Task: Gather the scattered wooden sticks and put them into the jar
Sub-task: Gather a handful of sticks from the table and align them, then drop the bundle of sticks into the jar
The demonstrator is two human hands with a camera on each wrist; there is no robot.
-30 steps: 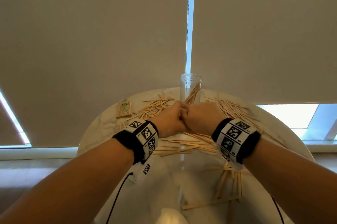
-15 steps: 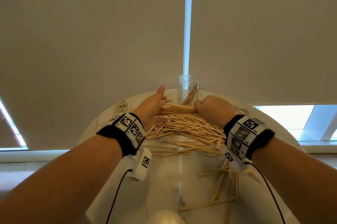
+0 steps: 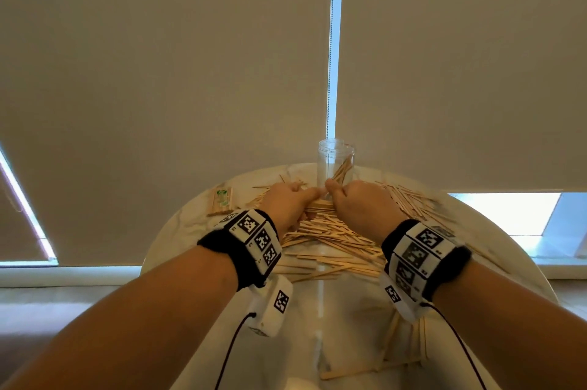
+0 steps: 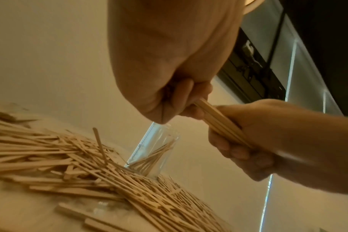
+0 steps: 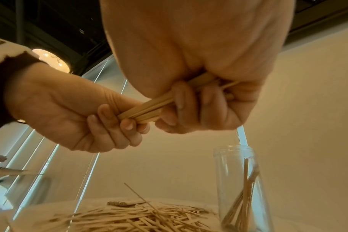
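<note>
A clear jar (image 3: 335, 164) stands upright at the back of the round table (image 3: 349, 310), with a few wooden sticks leaning inside. Just in front of it, my left hand (image 3: 290, 202) and right hand (image 3: 357, 204) meet, each gripping one end of a bundle of sticks (image 3: 319, 206). The wrist views show the bundle (image 4: 218, 117) (image 5: 147, 108) held level above the table, fingers of both hands curled round it. A thick pile of loose sticks (image 3: 330, 240) lies under and behind my hands and reaches the jar's base (image 4: 155, 152).
A small paper packet with green print (image 3: 222, 200) lies at the back left. More sticks spread to the right of the jar (image 3: 409, 196), and a few lie near the front right edge (image 3: 406, 351). Closed blinds hang right behind the table.
Half a second ago my hands were apart at the two ends of a gathered row of sticks. They have since come together and now grip the bundle, raised off the pile.
</note>
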